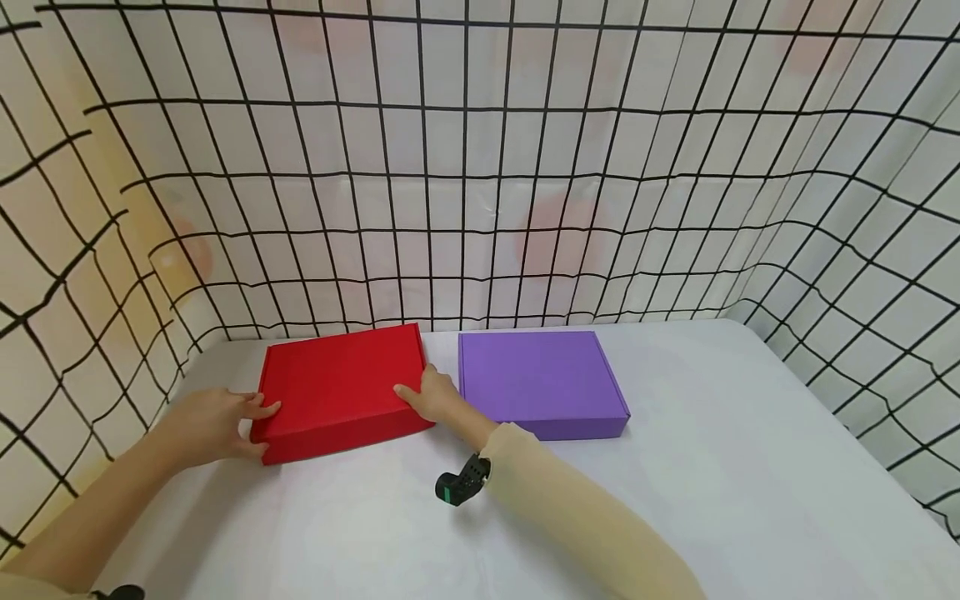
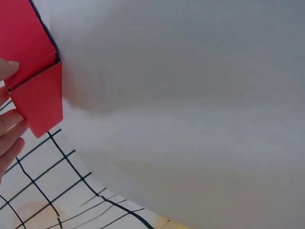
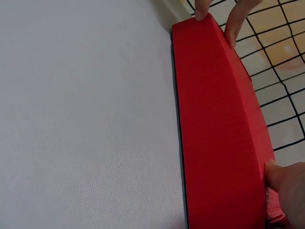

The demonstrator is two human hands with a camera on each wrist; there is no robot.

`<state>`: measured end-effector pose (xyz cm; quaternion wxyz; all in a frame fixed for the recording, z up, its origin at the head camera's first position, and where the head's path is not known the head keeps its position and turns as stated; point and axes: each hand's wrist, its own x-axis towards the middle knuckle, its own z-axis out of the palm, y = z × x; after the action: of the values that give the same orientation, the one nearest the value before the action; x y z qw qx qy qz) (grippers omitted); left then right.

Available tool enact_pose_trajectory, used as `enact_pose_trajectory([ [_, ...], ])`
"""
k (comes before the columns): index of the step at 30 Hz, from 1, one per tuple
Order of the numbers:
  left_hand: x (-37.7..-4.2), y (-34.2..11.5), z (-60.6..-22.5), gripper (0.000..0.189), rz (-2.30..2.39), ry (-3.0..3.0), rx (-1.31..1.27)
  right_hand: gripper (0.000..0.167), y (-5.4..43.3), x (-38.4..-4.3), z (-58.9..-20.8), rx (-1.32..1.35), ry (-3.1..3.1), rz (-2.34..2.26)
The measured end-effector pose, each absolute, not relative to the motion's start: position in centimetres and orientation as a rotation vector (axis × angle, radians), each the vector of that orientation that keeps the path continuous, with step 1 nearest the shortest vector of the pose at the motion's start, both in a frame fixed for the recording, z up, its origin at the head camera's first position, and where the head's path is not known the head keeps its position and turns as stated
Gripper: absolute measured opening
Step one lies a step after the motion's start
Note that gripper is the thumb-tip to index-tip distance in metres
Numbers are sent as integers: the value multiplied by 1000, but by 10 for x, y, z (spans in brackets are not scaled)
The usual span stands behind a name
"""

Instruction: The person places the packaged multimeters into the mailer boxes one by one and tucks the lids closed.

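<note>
A flat, closed red cardboard box [image 1: 341, 379] is at the left of the table, set at a slight angle. My left hand [image 1: 217, 425] grips its left end, with the thumb near the front corner and the fingers over the top edge. At the opposite end my right hand [image 1: 435, 396] holds the box, its thumb on the top and its other fingers mostly hidden along the right side. In the right wrist view, both hands are at the ends of the red box [image 3: 214, 119]. A closed purple box [image 1: 536, 379] lies flat just right of my right hand.
The white table [image 1: 712, 467] carries both boxes. Black wire mesh [image 1: 480, 175] rises behind it and along both sides, with pale patterned cloth behind the mesh. A black band [image 1: 465, 479] is on my right wrist.
</note>
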<state>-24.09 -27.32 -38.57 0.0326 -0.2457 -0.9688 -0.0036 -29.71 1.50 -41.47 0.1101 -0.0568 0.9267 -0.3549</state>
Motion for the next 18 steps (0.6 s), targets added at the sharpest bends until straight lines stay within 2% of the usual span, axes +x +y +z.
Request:
enact_pose_trajectory([
  [13,-242,-258,-383,68,45,-3046,-733,47,15,-298,-414,-175,2725,-1051],
  [18,-240,-254,-385,58,107,-2991,-807,48,15,-298,-415,-162,2720,-1037],
])
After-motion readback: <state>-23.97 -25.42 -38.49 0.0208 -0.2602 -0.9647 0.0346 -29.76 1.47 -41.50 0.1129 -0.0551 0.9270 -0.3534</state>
